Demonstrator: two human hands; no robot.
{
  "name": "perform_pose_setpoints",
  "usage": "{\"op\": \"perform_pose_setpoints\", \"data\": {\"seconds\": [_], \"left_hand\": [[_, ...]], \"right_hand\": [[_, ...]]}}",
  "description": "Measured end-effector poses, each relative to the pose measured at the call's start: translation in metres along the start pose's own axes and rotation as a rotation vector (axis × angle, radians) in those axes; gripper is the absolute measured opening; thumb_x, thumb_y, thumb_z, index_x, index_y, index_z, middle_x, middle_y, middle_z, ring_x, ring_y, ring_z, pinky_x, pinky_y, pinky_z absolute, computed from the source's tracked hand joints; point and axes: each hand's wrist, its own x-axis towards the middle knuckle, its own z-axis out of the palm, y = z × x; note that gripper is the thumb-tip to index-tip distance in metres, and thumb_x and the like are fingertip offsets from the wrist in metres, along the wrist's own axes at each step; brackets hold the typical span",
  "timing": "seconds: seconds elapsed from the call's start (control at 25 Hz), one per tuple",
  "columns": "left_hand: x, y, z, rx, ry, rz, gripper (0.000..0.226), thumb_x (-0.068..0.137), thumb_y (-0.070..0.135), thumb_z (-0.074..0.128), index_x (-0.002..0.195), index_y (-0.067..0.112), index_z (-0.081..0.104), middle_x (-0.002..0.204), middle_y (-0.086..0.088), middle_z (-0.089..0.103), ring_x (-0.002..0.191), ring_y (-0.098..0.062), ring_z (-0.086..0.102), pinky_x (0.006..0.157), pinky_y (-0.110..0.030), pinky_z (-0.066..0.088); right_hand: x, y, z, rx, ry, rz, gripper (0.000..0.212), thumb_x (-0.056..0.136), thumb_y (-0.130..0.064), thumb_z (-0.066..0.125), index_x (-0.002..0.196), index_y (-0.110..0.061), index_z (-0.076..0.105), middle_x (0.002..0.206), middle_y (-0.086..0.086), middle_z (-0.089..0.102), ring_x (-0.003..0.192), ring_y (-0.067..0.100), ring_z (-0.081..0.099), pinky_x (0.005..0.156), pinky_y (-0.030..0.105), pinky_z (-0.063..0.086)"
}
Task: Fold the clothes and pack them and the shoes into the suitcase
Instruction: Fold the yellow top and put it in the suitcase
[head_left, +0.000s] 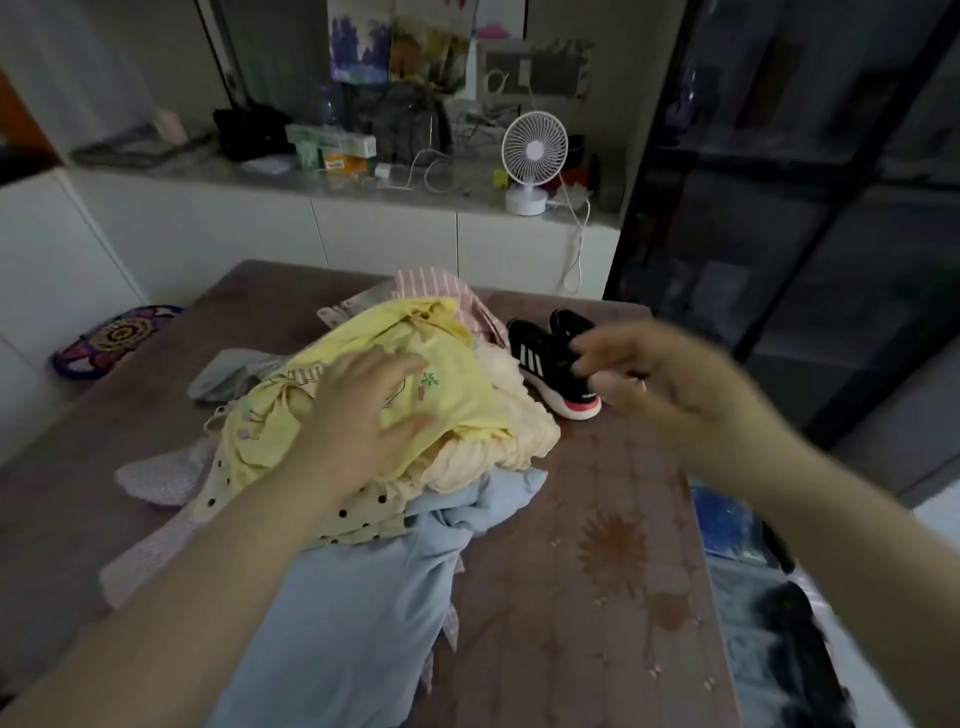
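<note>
Single view, worn on the head, wide-angle. Looks forward and down across the surface (623, 519). Sits close above the clothes pile (457, 410), with the shoes (545, 364) just beyond to the right. Reaches as far as a white fan (534, 150) by the back wall. Bows straight lines near the edges.

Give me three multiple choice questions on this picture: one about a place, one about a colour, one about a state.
1. Where are the black shoes? A on the table, right of the clothes pile; B on the counter; C on the floor.
2. What colour is the garment under the left hand? A blue; B yellow; C red.
3. How do the clothes lie? A folded flat; B on hangers; C heaped unfolded.
Answers: 1 A, the shoes stand beside the pile; 2 B, the hand is over yellow cloth; 3 C, all lie crumpled.
</note>
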Motion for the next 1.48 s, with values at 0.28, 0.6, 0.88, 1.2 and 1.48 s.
{"op": "perform_pose_setpoints", "data": {"seconds": [0.28, 0.6, 0.88, 1.2, 1.48], "left_hand": [[-0.014, -0.045, 0.068, 0.152, -0.154, -0.165, 0.043, 0.075, 0.046, 0.066, 0.109, 0.021, 0.066, 0.115, 0.005, 0.06, 0.11, -0.024, 0.046, 0.094, -0.029, 0.027], [-0.008, 0.011, 0.051, -0.063, -0.006, -0.245, 0.012, 0.096, 0.021, 0.044, 0.101, 0.011, 0.049, 0.068, 0.007, 0.053, 0.058, -0.013, 0.048, 0.053, -0.033, 0.034], [0.006, 0.087, 0.082, 0.137, 0.05, -0.03, 0.033, 0.074, 0.006, 0.065, 0.105, 0.014, 0.057, 0.094, -0.005, 0.061, 0.077, -0.029, 0.059, 0.06, -0.035, 0.043], [-0.048, 0.051, 0.091, -0.287, -0.482, -0.289, 0.011, 0.087, 0.023, 0.059, 0.089, 0.034, 0.059, 0.096, 0.011, 0.065, 0.088, -0.012, 0.063, 0.079, -0.042, 0.052], [-0.094, 0.081, 0.111, -0.081, -0.877, -0.075, 0.029, 0.084, 0.035, 0.063, 0.111, 0.028, 0.056, 0.115, 0.012, 0.057, 0.105, -0.005, 0.049, 0.091, -0.025, 0.04]], "right_hand": [[0.055, 0.08, 0.135, -0.122, -0.225, 0.267, 0.035, 0.087, -0.017, 0.061, 0.121, -0.016, 0.055, 0.115, 0.005, 0.054, 0.096, 0.009, 0.051, 0.09, 0.021, 0.042], [0.077, 0.084, 0.098, 0.212, -0.071, 0.349, 0.015, 0.092, -0.017, 0.055, 0.08, -0.021, 0.062, 0.085, -0.004, 0.065, 0.077, 0.01, 0.063, 0.074, 0.03, 0.05], [0.017, 0.064, -0.053, 0.379, 0.45, 0.381, 0.028, 0.098, -0.02, 0.043, 0.071, -0.025, 0.05, 0.064, -0.01, 0.05, 0.054, -0.001, 0.046, 0.05, 0.015, 0.04], [-0.09, 0.101, -0.011, 0.354, 0.22, 0.772, 0.023, 0.098, -0.021, 0.042, 0.085, -0.009, 0.056, 0.07, -0.005, 0.061, 0.06, 0.001, 0.056, 0.056, 0.014, 0.046], [-0.144, 0.128, 0.074, 0.097, -0.444, 0.864, 0.018, 0.091, -0.021, 0.053, 0.074, -0.018, 0.052, 0.07, -0.004, 0.052, 0.058, 0.002, 0.047, 0.054, 0.011, 0.039]]}}
